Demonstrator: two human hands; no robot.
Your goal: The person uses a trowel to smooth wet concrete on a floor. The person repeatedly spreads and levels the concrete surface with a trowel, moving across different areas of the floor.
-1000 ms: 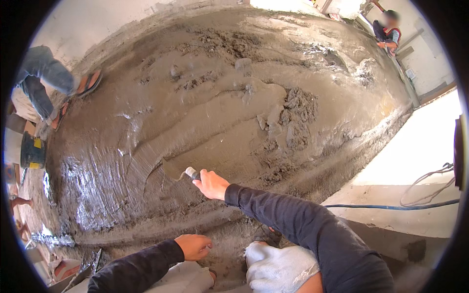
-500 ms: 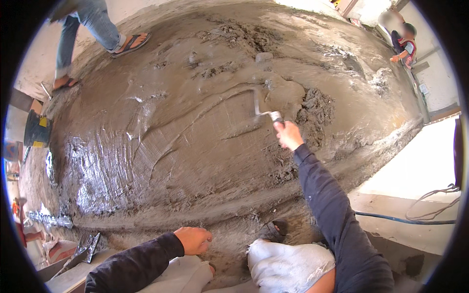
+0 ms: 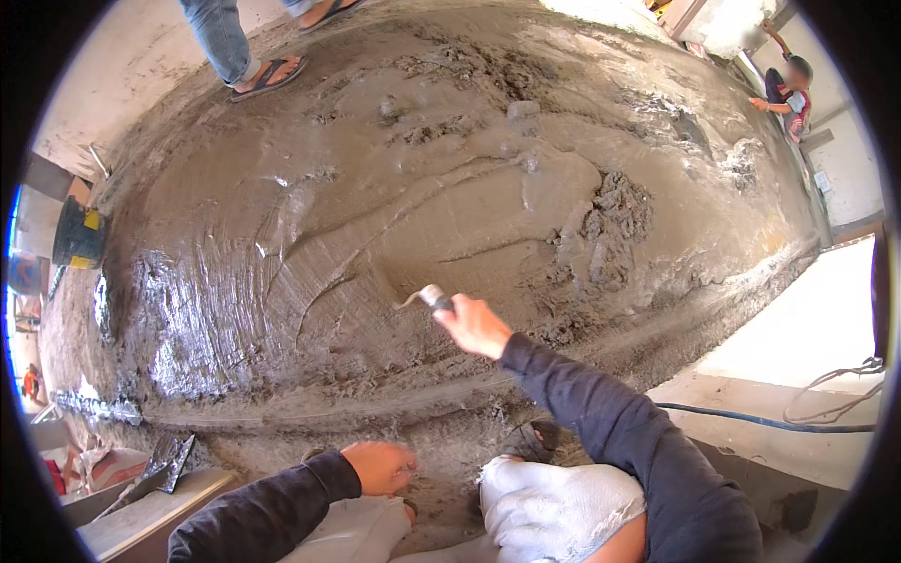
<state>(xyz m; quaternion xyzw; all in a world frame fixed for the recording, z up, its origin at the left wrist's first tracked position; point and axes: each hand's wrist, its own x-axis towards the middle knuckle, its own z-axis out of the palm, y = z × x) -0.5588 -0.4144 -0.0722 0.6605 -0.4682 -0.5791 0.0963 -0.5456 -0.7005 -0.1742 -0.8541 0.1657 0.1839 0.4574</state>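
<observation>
My right hand [image 3: 476, 327] grips the handle of a trowel [image 3: 435, 296] over the middle of the wet grey mortar [image 3: 338, 225]. The trowel's blade is hard to make out against the mortar, which coats much of what shows of it. Ridges and smooth sweeps mark the surface around it. Near my left knee, my left hand [image 3: 378, 467] hangs with its fingers curled in and nothing visible in them.
Another person's sandaled foot [image 3: 269, 75] stands at the mortar's far left edge. A second person [image 3: 790, 98] crouches at the far right. A dark bucket [image 3: 80, 235] stands at left, mortar-smeared tools [image 3: 169, 464] lie lower left, and a blue hose [image 3: 751, 421] runs at right.
My right hand has drawn the trowel toward me and to the left across the mortar. The person at far left has stepped rightward. My left hand has barely moved.
</observation>
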